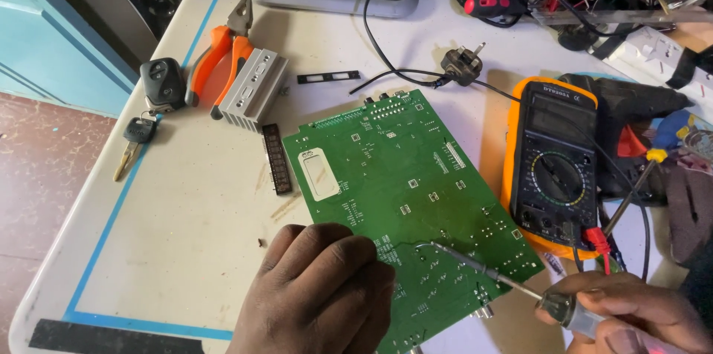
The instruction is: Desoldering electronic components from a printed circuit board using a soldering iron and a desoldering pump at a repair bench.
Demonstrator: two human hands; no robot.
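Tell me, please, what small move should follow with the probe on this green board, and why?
Probably ease the probe tip down onto a solder point: held in the right hand, it hovers over the green circuit board, which the left hand steadies.

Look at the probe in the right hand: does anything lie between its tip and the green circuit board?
Nothing visible does. The right hand holds the probe, whose tip meets the green circuit board; the left hand rests on the board's near edge, beside the tip.

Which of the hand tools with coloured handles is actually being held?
The clear-handled screwdriver, gripped in the right hand, tip on the green board. The orange pliers and red screwdriver lie untouched.
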